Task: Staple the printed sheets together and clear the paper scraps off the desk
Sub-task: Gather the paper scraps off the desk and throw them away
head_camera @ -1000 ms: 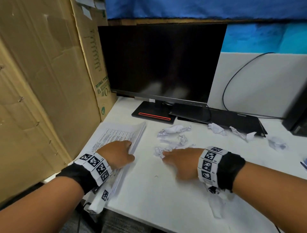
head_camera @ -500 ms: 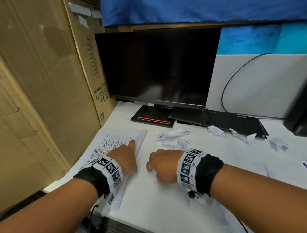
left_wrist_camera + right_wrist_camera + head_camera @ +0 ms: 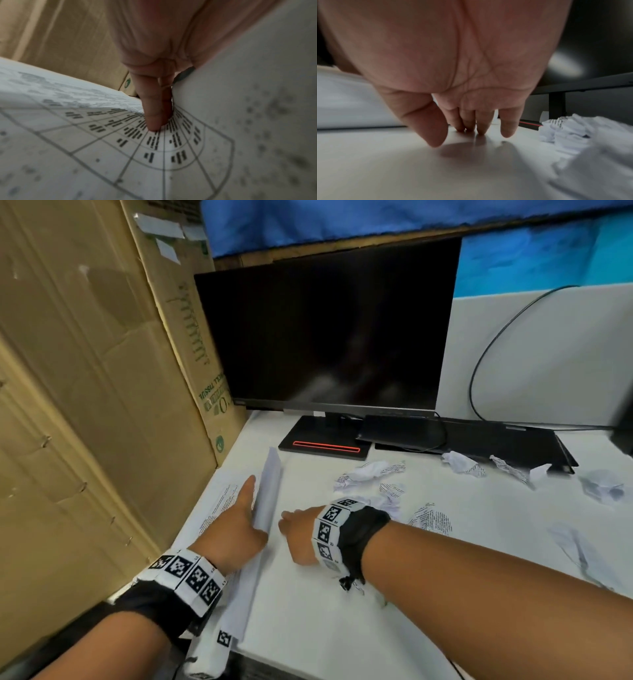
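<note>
The printed sheets (image 3: 219, 508) lie at the left of the white desk (image 3: 342, 594), and their right edge (image 3: 270, 487) stands curled upward. My left hand (image 3: 236, 525) rests on them with a straight finger (image 3: 154, 115) pressing the printed table (image 3: 120, 148); the raised edge leans against the hand. Just right of the sheets, my right hand (image 3: 298, 532) is empty, its relaxed fingertips (image 3: 481, 129) touching the bare desk. Crumpled paper scraps (image 3: 370, 472) lie scattered from the middle to the right (image 3: 603, 484), some just right of the right hand (image 3: 565, 129).
A dark monitor (image 3: 325, 337) on a black base (image 3: 325, 445) stands at the back. A flat black device (image 3: 479, 436) with a cable (image 3: 479, 364) lies to its right. Cardboard boxes (image 3: 102, 371) wall off the left side. The desk's front edge is near my wrists.
My right hand has moved left, off the scraps, to beside the sheets. My left index finger has stretched forward, and the sheets' right edge has risen from flat.
</note>
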